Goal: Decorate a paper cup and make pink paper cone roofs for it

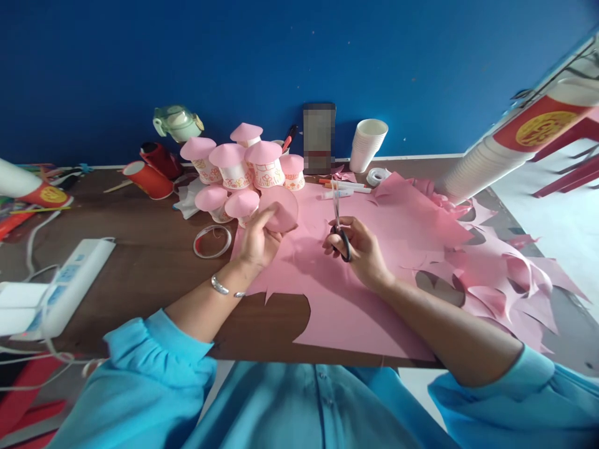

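Between its thumb and fingers my left hand [262,240] holds a round pink paper disc [284,211], raised above the table. My right hand [358,249] has its fingers through the black handles of a pair of scissors [337,212], whose blades point away from me. Beneath both hands spreads a large pink paper sheet [346,312] with curved pieces cut out of its edges. Just beyond my left hand stand several white paper cups with red and orange drawings and pink cone roofs [228,165].
A roll of tape [212,242] lies left of my left hand. Markers [346,185], stacked white cups [369,144] and a phone [319,138] are at the back. Pink paper scraps [505,280] heap at the right. A power strip [70,290] with cables lies at the left.
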`<state>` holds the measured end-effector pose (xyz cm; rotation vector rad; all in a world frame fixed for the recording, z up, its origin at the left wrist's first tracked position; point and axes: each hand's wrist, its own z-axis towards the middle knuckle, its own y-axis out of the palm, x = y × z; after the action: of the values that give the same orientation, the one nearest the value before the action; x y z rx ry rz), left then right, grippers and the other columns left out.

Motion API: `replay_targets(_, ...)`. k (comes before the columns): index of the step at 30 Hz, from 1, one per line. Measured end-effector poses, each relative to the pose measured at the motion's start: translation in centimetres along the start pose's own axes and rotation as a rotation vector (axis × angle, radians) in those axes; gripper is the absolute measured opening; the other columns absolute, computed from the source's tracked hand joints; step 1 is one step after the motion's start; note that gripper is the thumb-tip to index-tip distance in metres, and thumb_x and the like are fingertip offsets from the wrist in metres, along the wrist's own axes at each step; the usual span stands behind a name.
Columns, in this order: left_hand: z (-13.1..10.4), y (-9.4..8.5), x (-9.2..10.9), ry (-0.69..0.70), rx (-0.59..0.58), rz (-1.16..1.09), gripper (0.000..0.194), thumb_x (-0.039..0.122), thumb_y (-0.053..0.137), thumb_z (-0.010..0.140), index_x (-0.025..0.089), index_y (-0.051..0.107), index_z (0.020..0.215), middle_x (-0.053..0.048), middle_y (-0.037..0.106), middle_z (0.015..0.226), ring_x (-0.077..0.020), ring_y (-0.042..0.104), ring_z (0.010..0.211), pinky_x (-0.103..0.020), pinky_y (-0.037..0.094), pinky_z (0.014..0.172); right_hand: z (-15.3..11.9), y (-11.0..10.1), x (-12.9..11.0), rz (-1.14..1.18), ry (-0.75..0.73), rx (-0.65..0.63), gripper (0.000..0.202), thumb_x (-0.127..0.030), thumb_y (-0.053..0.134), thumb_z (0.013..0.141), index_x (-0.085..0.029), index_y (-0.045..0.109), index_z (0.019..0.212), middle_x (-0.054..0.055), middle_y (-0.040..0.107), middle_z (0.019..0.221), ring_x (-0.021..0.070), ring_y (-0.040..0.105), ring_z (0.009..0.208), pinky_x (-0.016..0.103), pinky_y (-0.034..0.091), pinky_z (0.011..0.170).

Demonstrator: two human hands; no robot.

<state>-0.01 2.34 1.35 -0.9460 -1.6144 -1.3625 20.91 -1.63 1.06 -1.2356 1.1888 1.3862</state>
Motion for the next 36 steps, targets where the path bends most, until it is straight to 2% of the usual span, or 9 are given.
replay_targets(4,-0.7,0.6,1.2,-0.042,-0.255,-0.11,0.032,0.043,0.085,0.074,0.022,0.073,0.095,-0.008,0.076,0.106,-0.0299,0.069,0.118,-0.045,0.059,0.096,0.4,-0.2,-0.8,0.051,0.034,0.017,0.05,-0.056,0.085,0.075,-0.019,0.067,0.103,0.001,0.073,0.074,0.0148,0.068,0.061,0.026,0.048,0.054)
replay_targets(8,-1.0,0.4,1.0,-0.217,-0.49,-0.081,0.036,0.043,0.087,0.073,0.017,0.076,0.096,-0.013,0.078,0.102,-0.0343,0.073,0.108,-0.046,0.061,0.091,0.1,0.9,-1.4,0.221,0.142,-0.198,0.048,-0.059,0.085,0.075,-0.017,0.069,0.092,0.002,0.073,0.075,0.0136,0.067,0.061,0.024,0.048,0.053)
replay_targets(14,-1.1,0.8,1.3,-0.21,-0.288,-0.214,0.02,0.024,0.08,0.082,0.014,0.069,0.068,-0.001,0.07,0.071,-0.0146,0.07,0.068,-0.037,0.062,0.093,0.2,1.5,-1.3,0.189,0.113,-0.476,0.05,-0.051,0.087,0.08,-0.02,0.072,0.116,0.007,0.076,0.104,0.0183,0.072,0.095,0.026,0.058,0.072)
replay_targets(17,-1.1,1.1,2.5,-0.228,-0.206,-0.309,0.024,0.019,0.071,0.09,0.016,0.066,0.066,0.001,0.068,0.072,-0.0108,0.068,0.066,-0.033,0.062,0.09,1.2,0.5,-0.6,0.058,0.033,-0.388,0.043,-0.052,0.065,0.098,-0.02,0.071,0.126,0.012,0.075,0.121,0.0233,0.073,0.109,0.036,0.062,0.084)
replay_targets(21,-0.9,0.2,3.9,-0.2,-0.201,-0.369,0.024,0.023,0.069,0.092,0.018,0.064,0.07,0.003,0.064,0.076,-0.0047,0.057,0.054,-0.022,0.06,0.066,1.9,0.1,1.3,-0.589,-0.312,-0.154,0.031,-0.036,0.054,0.105,-0.019,0.074,0.121,0.015,0.074,0.128,0.0276,0.072,0.115,0.047,0.06,0.098)
replay_targets(24,-1.4,-1.4,3.5,-0.216,-0.411,-0.293,0.033,0.031,0.079,0.082,0.018,0.058,0.06,0.003,0.057,0.067,-0.0042,0.047,0.044,-0.025,0.057,0.057,1.5,1.1,2.8,-0.967,-0.699,-0.47,0.035,-0.033,0.057,0.105,-0.019,0.068,0.135,0.015,0.064,0.148,0.0288,0.054,0.144,0.051,0.045,0.119)
replay_targets(28,-3.0,-3.0,1.6,-0.426,-0.705,-0.06,0.043,0.042,0.087,0.071,0.016,0.058,0.053,0.0,0.054,0.06,-0.0072,0.048,0.041,-0.03,0.054,0.055,1.5,1.9,3.8,-1.107,-0.901,-0.74,0.036,-0.034,0.048,0.11,-0.019,0.067,0.136,0.012,0.062,0.152,0.0224,0.052,0.147,0.043,0.037,0.127)
replay_targets(31,-3.8,-3.2,0.7,-0.496,-0.694,-0.005,0.035,0.042,0.085,0.076,0.015,0.067,0.062,-0.001,0.059,0.061,-0.0088,0.052,0.046,-0.036,0.059,0.072,2.5,0.4,4.1,-1.148,-0.859,-0.777,0.039,-0.027,0.044,0.111,-0.021,0.061,0.145,0.009,0.056,0.158,0.02,0.048,0.151,0.041,0.033,0.129)
replay_targets(36,-3.9,-2.8,0.7,-0.523,-0.64,-0.059,0.033,0.037,0.087,0.074,0.014,0.069,0.059,-0.001,0.065,0.065,-0.0087,0.056,0.05,-0.045,0.058,0.1,3.7,-6.8,2.9,-1.379,-0.557,-0.529,0.048,-0.023,0.045,0.107,-0.017,0.052,0.154,0.01,0.054,0.16,0.0238,0.051,0.147,0.043,0.042,0.123)
